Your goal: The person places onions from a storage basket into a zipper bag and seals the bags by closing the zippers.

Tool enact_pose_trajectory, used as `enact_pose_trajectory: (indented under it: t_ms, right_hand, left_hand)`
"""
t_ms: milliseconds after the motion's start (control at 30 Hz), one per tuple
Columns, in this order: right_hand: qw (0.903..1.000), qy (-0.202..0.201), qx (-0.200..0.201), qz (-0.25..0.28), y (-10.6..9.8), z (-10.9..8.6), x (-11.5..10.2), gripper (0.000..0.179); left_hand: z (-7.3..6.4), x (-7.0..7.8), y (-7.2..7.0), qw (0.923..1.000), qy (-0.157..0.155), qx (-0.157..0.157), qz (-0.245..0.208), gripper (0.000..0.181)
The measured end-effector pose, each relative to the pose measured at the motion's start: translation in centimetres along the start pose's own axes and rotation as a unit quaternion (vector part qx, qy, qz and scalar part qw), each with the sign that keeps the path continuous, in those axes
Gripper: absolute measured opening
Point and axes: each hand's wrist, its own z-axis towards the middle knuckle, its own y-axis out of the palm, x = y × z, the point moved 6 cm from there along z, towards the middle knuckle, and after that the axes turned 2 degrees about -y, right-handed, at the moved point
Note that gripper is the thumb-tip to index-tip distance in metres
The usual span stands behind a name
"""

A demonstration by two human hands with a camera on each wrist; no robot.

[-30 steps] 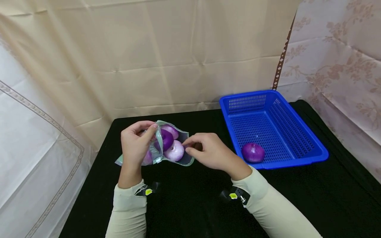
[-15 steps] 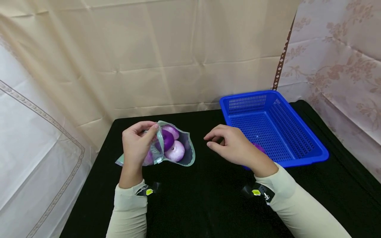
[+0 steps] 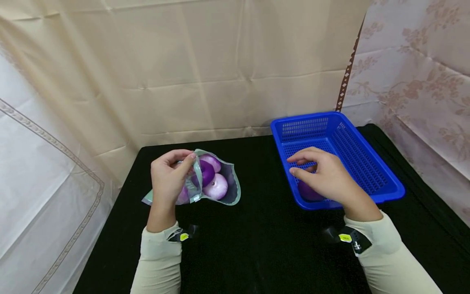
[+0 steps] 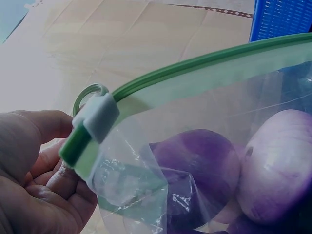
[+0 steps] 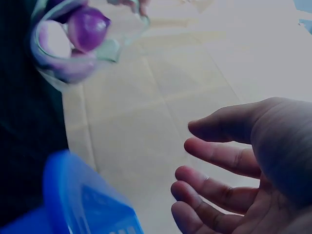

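Note:
My left hand (image 3: pixel 167 177) pinches the rim of a clear zip bag (image 3: pixel 233 183) with a green edge, close to its white slider (image 4: pixel 101 117). The bag lies on its side, its mouth facing right. Several purple onions sit inside, among them a pale onion (image 3: pixel 216 186) and a darker onion (image 3: pixel 207 173). Over the near left part of a blue basket (image 3: pixel 371 163) hovers my right hand (image 3: pixel 327 175), fingers loosely bent and holding nothing. Below it, partly covered by the hand, a purple onion (image 3: pixel 307 192) lies in the basket.
A black cloth (image 3: pixel 253 245) covers the table. Beige fabric (image 3: pixel 220 73) hangs behind it, with a white cloth (image 3: pixel 44 183) on the left and a floral cloth (image 3: pixel 422 73) on the right. The basket stands at the table's right rear.
My right hand has moved right, from beside the bag's mouth to above the basket, and now partly covers the onion there. The left hand and the bag have hardly moved.

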Motion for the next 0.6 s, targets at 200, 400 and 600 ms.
enact_pose_trajectory:
  t_ms: [200, 400, 600]
  right_hand:
    - [0.9987, 0.050, 0.006, -0.007, -1.7, -1.0, 2.3, 0.033]
    - [0.9928, 0.109, -0.027, -0.041, -2.2, -1.7, 4.7, 0.051]
    - [0.9887, 0.131, -0.056, -0.048, -2.3, -1.7, 5.8, 0.057]
  left_hand:
    - [0.0, 0.0, 0.0, 1.0000, -0.004, 0.002, 0.006, 0.021]
    - [0.0, 0.0, 0.1, 1.0000, -0.005, 0.001, 0.005, 0.020]
    - [0.0, -0.1, 0.1, 1.0000, -0.009, -0.003, -0.001, 0.021]
